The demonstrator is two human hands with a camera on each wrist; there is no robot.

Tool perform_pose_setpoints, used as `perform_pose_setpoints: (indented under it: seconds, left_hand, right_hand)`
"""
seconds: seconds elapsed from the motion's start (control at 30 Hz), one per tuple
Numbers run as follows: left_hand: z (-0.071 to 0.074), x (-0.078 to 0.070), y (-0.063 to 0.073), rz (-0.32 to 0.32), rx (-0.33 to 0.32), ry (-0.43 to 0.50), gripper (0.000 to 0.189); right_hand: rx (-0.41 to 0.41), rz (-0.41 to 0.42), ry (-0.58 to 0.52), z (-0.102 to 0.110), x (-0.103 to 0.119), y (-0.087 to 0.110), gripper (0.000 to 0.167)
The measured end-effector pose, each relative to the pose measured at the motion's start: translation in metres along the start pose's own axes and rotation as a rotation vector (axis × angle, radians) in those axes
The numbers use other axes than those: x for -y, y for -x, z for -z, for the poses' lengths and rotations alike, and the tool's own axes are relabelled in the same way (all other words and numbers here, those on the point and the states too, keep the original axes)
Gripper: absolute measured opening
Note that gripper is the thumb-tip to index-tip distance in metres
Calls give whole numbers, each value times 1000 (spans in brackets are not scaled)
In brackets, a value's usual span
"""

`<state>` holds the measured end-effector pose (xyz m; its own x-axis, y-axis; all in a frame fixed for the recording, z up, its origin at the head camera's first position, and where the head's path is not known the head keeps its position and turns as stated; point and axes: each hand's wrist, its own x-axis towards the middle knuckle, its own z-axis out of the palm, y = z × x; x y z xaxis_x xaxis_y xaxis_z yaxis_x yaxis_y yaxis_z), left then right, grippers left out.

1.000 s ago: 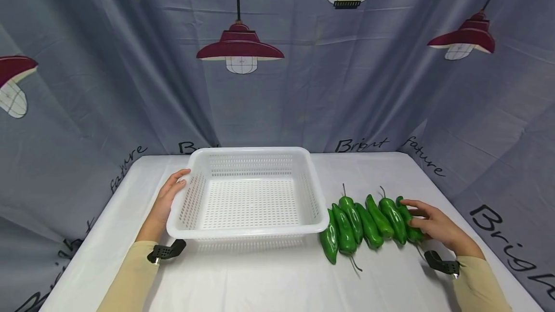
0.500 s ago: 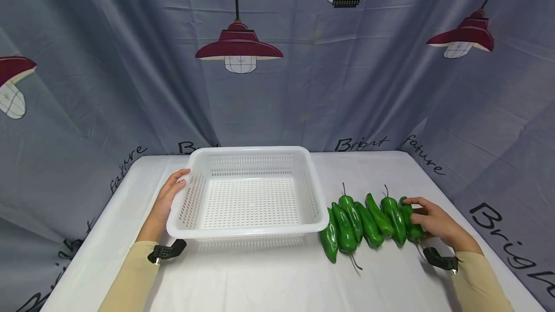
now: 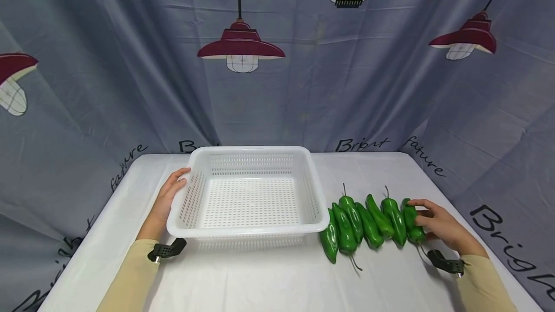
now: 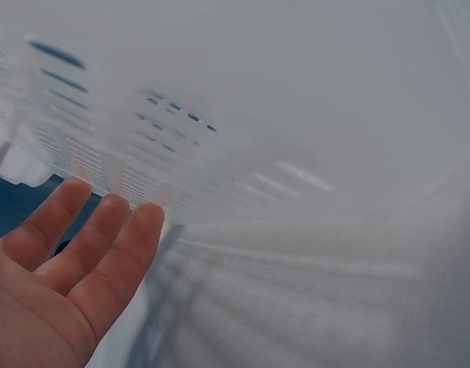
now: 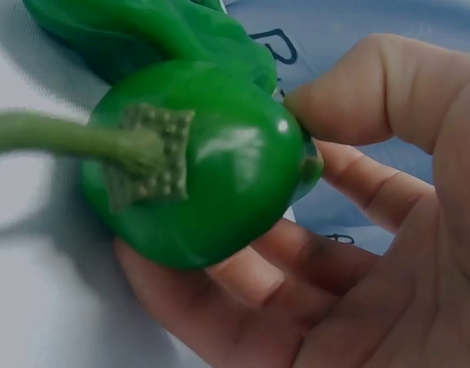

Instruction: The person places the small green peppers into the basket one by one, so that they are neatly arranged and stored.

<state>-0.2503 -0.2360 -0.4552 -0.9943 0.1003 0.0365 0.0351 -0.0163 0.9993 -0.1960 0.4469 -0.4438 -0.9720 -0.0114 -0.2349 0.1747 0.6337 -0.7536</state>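
Note:
A white perforated plastic basket (image 3: pixel 249 231) stands on the table, with nothing inside it. At its left side is my left hand (image 3: pixel 162 203); in the left wrist view the fairly straight fingers (image 4: pixel 116 264) touch the slotted outer wall, and the thumb is out of that view. My right hand (image 3: pixel 446 227) holds the rightmost green chili pepper (image 3: pixel 412 223) of a row, its stem toward me. In the right wrist view, the thumb lies on one side of this pepper (image 5: pixel 219 169) and the fingers curl around the other. It appears still down beside its neighbour.
Several more green chili peppers (image 3: pixel 368 225) lie side by side right of the basket, the leftmost by its front right corner. White cloth covers the table (image 3: pixel 260 278). A grey-blue curtain (image 3: pixel 277 105) printed with lamps hangs behind and along the sides.
The right hand has shifted slightly right with the rightmost pepper, and a gap has opened beside its neighbour, which also moved a little right. Left hand and basket have stayed put.

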Motion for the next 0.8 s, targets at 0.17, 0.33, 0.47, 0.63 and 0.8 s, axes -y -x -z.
perform_pose_setpoints:
  seconds: [0.17, 0.33, 0.47, 0.63, 0.8]
  left_hand:
    - [1, 1, 0, -4, 2, 13, 37]
    - [0, 0, -1, -2, -5, 21, 38]
    - [0, 0, -1, -3, -4, 11, 40]
    - [-2, 0, -1, 0, -11, 10, 39]
    - [-1, 0, -1, 3, -12, 16, 39]
  right_hand:
    - [17, 37, -103, 4, -3, 1, 56]
    - [28, 97, -198, 9, 0, 2, 47]
    - [71, 155, -274, 13, 7, 1, 47]
    - [117, 208, -337, 11, 21, -2, 46]
    - [129, 245, -382, 3, 41, -5, 43]
